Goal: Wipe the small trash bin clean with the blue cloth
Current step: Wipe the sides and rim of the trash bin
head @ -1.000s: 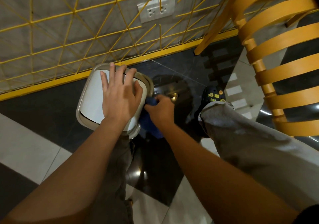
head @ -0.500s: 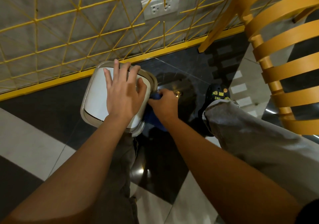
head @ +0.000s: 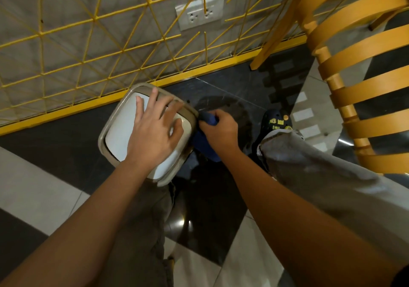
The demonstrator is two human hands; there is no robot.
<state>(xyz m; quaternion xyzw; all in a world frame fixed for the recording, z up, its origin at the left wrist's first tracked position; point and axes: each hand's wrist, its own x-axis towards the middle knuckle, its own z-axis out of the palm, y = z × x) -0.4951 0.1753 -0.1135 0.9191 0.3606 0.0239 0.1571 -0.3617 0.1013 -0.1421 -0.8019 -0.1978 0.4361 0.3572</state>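
The small trash bin (head: 119, 136) stands on the dark floor near the wall, seen from above: a beige rim around a white swing lid. My left hand (head: 155, 131) lies flat on the lid with fingers spread, pressing down on it. My right hand (head: 219, 129) is closed around the blue cloth (head: 205, 147) and holds it against the bin's right side, just under the rim. Most of the cloth hangs below the hand; the bin's side wall is hidden.
A yellow wire grid (head: 88, 43) covers the grey wall behind the bin, with a power socket (head: 200, 12). A yellow slatted chair (head: 363, 69) stands at the right. My legs in grey trousers and a dark shoe (head: 276, 120) flank the bin.
My right hand has moved the cloth up the bin's right side toward the rim's far corner. The left hand has stayed on the lid, fingers spread a little wider.
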